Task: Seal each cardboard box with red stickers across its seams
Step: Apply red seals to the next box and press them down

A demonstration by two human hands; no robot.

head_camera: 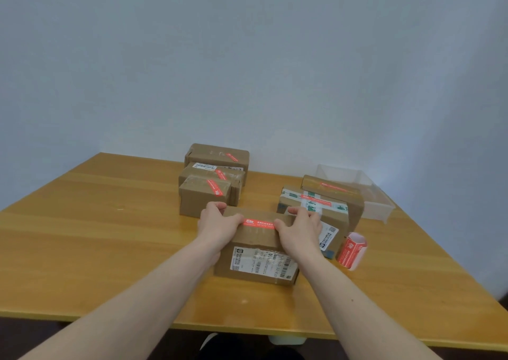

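A cardboard box (255, 249) with a white shipping label sits in front of me on the wooden table (96, 236). A red sticker (258, 222) lies across its top. My left hand (217, 223) grips the box's left far corner, thumb on the sticker's left end. At the sticker's right end presses the thumb of my right hand (301, 229), whose fingers curl over the box's far right edge. A roll of red stickers (352, 251) stands to the right of the box.
Three stickered boxes (211, 178) cluster behind on the left. Two more stickered boxes (324, 205) sit at the right. A clear plastic bin (365, 192) stands at the back right by the wall. The table's front edge is near my body.
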